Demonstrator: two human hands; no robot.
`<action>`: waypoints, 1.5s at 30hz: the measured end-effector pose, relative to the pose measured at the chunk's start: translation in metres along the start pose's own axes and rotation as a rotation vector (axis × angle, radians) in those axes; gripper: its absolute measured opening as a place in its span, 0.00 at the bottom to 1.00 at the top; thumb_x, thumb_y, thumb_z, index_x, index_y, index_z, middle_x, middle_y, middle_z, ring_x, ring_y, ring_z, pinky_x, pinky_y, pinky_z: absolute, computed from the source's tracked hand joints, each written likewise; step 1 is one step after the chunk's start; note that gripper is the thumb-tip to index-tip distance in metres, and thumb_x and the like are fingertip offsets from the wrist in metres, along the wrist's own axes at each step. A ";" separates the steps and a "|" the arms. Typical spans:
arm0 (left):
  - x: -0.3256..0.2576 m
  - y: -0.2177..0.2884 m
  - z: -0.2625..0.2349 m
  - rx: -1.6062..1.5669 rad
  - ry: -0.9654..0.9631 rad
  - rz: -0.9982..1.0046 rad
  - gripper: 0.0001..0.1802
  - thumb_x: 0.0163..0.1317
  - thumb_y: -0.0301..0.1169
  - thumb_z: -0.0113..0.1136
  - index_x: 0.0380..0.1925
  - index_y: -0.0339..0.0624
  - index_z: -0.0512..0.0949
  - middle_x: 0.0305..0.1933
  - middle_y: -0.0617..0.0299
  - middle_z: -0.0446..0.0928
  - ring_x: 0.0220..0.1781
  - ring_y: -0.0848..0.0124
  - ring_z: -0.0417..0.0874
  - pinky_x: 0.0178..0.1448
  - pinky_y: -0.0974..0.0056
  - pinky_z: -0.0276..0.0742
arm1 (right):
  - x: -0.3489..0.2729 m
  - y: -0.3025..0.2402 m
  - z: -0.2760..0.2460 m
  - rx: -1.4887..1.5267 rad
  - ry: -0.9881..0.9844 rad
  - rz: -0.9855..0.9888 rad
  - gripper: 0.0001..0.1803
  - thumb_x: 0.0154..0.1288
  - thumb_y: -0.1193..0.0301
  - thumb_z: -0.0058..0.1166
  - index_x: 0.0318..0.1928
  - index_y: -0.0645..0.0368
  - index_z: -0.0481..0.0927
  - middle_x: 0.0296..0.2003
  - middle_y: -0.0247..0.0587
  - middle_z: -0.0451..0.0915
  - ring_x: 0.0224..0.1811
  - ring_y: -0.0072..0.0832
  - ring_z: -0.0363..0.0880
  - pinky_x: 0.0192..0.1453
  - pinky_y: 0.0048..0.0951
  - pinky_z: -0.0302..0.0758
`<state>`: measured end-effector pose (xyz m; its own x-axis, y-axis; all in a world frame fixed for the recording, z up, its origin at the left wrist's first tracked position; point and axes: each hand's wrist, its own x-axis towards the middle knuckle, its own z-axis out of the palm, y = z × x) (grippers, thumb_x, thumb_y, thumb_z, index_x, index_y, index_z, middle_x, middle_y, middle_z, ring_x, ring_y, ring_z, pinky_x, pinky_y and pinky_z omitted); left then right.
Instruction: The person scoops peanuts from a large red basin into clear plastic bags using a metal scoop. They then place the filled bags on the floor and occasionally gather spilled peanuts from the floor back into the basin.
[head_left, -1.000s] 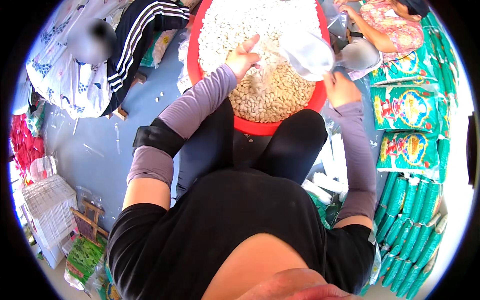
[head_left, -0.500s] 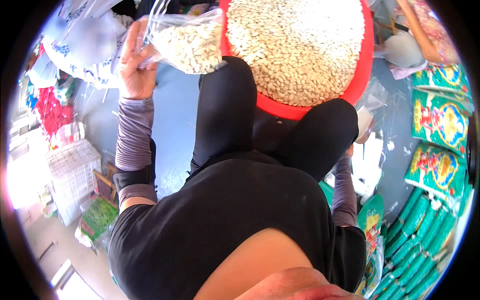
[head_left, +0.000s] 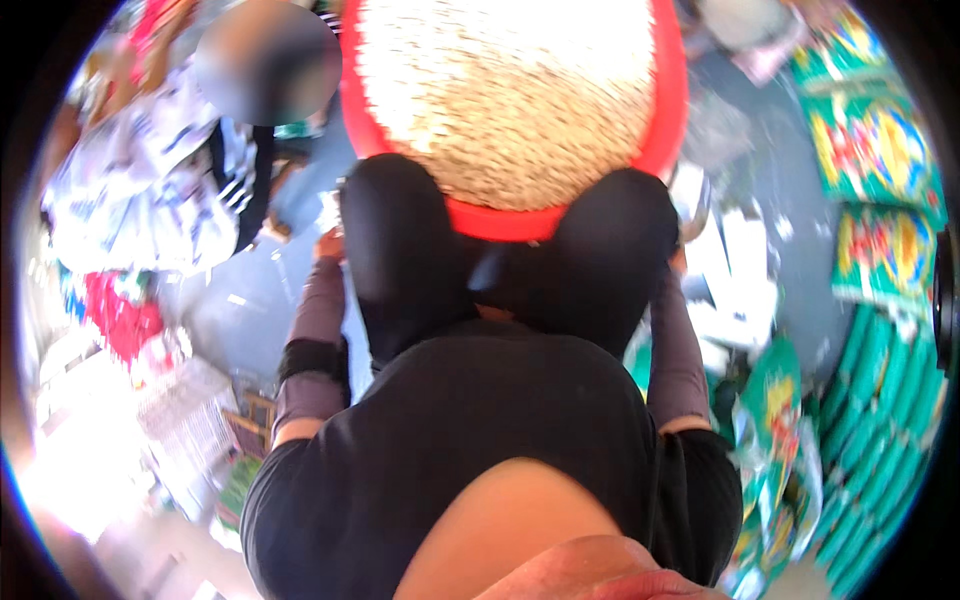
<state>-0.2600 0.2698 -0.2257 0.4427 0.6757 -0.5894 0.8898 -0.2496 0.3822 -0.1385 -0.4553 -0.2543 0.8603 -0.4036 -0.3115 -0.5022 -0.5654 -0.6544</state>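
Observation:
A big red tub (head_left: 672,110) full of pale seeds (head_left: 520,150), which look like pumpkin seeds, stands before my knees. My left hand (head_left: 328,245) is low beside the outer side of my left knee, its fingers mostly hidden and blurred. Something small and whitish (head_left: 330,212) shows just beyond it; whether I hold it cannot be made out. On the other side, my right hand (head_left: 679,262) is mostly behind my right knee. Next to it is a pale, shiny object (head_left: 690,195), blurred, perhaps a scoop. The clear bag of seeds is not plainly visible.
Another person in white patterned clothing (head_left: 130,200) sits at the left. Green printed bags (head_left: 870,140) lie at the right, above stacked green packs (head_left: 870,430). White sheets (head_left: 735,270) lie on the floor by my right knee. A white crate (head_left: 190,410) stands at left.
My left hand, which held up a clear bag of seeds at the tub's left, has dropped beside my left knee. The view has shifted, putting the tub further left; my right hand stays low.

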 end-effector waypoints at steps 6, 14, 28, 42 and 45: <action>-0.042 0.149 -0.063 0.323 0.621 0.998 0.28 0.54 0.32 0.58 0.56 0.35 0.66 0.56 0.40 0.67 0.54 0.57 0.72 0.56 0.59 0.69 | 0.024 -0.091 -0.116 0.877 0.117 -0.133 0.13 0.51 0.81 0.58 0.33 0.60 0.67 0.25 0.36 0.71 0.22 0.22 0.68 0.26 0.24 0.67; -0.326 0.358 0.004 -0.262 -0.846 1.017 0.18 0.60 0.36 0.55 0.47 0.38 0.72 0.46 0.56 0.75 0.48 0.71 0.75 0.50 0.68 0.70 | -0.054 -0.309 -0.149 1.097 -0.326 -0.459 0.15 0.56 0.81 0.54 0.24 0.53 0.61 0.27 0.34 0.71 0.24 0.19 0.67 0.28 0.23 0.67; -0.334 0.369 0.044 -0.992 -1.257 0.632 0.10 0.60 0.29 0.55 0.41 0.39 0.74 0.34 0.64 0.77 0.33 0.73 0.77 0.43 0.68 0.74 | -0.114 -0.334 -0.076 0.794 -0.794 -0.450 0.07 0.58 0.72 0.57 0.32 0.61 0.73 0.32 0.32 0.72 0.30 0.19 0.71 0.37 0.22 0.69; -0.322 0.342 0.040 -0.665 -0.100 1.023 0.23 0.48 0.32 0.66 0.42 0.34 0.70 0.40 0.58 0.73 0.45 0.63 0.75 0.47 0.61 0.72 | -0.108 -0.385 -0.076 0.848 -0.814 -0.359 0.14 0.55 0.81 0.56 0.26 0.55 0.62 0.27 0.31 0.70 0.32 0.23 0.75 0.38 0.25 0.74; -0.325 0.348 0.046 -1.031 -0.933 0.415 0.22 0.53 0.30 0.63 0.45 0.34 0.67 0.42 0.58 0.74 0.46 0.66 0.75 0.52 0.60 0.72 | -0.117 -0.395 -0.073 0.795 -0.932 -0.347 0.12 0.57 0.80 0.54 0.27 0.56 0.63 0.28 0.31 0.71 0.33 0.22 0.75 0.37 0.26 0.74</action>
<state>-0.0889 -0.0688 0.0663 0.9112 -0.1087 -0.3974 0.3863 0.5605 0.7325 -0.0469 -0.2372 0.0913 0.8333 0.5174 -0.1947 -0.3266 0.1765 -0.9286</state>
